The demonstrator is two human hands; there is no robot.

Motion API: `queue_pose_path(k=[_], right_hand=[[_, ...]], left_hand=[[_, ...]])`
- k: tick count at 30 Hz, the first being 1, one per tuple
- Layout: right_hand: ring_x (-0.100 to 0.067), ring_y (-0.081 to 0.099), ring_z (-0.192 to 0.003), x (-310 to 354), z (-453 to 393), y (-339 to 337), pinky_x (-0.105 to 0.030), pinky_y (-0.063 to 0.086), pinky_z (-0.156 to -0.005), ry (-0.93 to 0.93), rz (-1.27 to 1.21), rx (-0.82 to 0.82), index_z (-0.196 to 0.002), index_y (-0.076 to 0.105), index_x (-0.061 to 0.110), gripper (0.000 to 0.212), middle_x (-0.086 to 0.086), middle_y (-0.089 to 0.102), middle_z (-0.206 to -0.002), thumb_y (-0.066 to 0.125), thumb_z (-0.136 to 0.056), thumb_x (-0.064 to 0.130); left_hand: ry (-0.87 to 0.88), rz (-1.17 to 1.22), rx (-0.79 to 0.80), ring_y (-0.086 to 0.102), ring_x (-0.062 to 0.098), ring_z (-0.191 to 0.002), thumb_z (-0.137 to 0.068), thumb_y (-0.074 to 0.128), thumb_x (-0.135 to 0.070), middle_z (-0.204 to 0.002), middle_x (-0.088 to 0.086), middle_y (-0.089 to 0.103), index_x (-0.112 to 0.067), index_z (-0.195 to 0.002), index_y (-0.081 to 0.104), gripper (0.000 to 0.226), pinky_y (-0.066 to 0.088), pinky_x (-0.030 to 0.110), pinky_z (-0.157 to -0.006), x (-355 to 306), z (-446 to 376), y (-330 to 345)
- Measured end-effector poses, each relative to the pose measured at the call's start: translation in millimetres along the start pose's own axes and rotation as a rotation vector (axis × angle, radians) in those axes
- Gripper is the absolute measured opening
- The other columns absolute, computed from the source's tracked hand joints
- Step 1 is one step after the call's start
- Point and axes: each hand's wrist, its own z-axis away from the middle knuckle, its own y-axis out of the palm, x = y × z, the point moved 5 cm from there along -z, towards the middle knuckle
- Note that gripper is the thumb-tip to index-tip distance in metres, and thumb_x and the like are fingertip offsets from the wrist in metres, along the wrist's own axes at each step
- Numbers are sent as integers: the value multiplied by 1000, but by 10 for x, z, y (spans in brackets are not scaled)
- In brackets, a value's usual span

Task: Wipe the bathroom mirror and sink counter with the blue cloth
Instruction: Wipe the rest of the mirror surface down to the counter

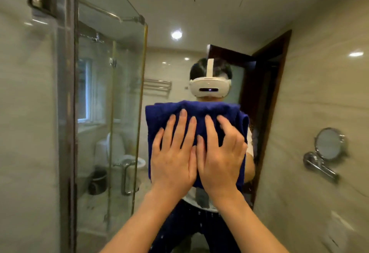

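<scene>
Two flat hands, left hand, right hand, pressing blue cloth on mirror

A tiled bathroom, by its fittings: a large wall mirror reflects a glass shower enclosure, a toilet and a towel rack; a round shaving mirror hangs nearby.

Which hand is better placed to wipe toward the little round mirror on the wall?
Probably the right hand: it presses the blue cloth on the side nearer the round mirror; the left hand lies farther away.
</scene>
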Motion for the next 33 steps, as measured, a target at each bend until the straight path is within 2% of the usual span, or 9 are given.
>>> queue_pose_path(k=[4,11,14,17,22,25,29,33], right_hand=[[-29,49,-113,-51,315,-13,-42,42,-89,7,3,47,-137,47,13,44,-12,44,-136,55,-96,25],[-23,43,-115,-334,-830,-180,-36,39,-90,26,1,-89,-130,59,12,38,-13,58,-129,57,-95,26],[-22,43,-116,-542,-949,-259,-36,40,-91,8,22,-122,-131,60,14,37,-11,59,-129,56,-96,27],[-22,45,-117,-794,-573,-354,-36,42,-92,46,20,-130,-132,59,13,37,-11,58,-130,56,-97,26],[-28,49,-116,-1343,463,-607,-39,39,-96,82,67,-59,-134,50,14,38,-10,43,-134,54,-98,27],[-29,49,-114,-1486,652,-668,-39,39,-96,84,79,-31,-132,49,13,38,-10,42,-133,55,-97,28],[-27,47,-115,-1548,133,-695,-37,38,-97,100,39,-71,-133,49,13,39,-8,39,-133,54,-98,29],[-25,47,-112,-1778,-508,-823,-36,43,-90,88,53,-144,-128,60,12,37,-12,55,-129,58,-95,28]], left_hand=[[-17,3,51,13,23,-152,-100,34,-30,-164,6,16,-17,-156,20,59,9,39,-123,-64,317,57],[-53,50,-43,16,22,-152,-104,29,-31,-164,7,19,-17,-156,22,55,15,42,-122,-348,-792,-100],[-82,28,-94,17,23,-152,-105,29,-32,-164,6,21,-16,-156,24,54,17,42,-122,-573,-918,-71],[-42,52,-95,17,22,-152,-105,32,-32,-163,6,21,-17,-156,25,54,16,42,-122,-847,-626,29],[70,72,35,9,21,-153,-102,39,-32,-165,5,13,-17,-156,23,59,9,40,-123,-1472,288,305],[81,58,74,6,21,-153,-100,40,-32,-165,3,9,-18,-156,21,61,8,40,-123,-1609,462,365],[80,81,32,12,22,-152,-102,37,-32,-164,5,17,-16,-156,25,57,12,41,-123,-1665,-56,250],[21,94,-35,15,22,-152,-104,33,-32,-164,6,20,-16,-157,24,56,14,42,-123,-1895,-660,168]])
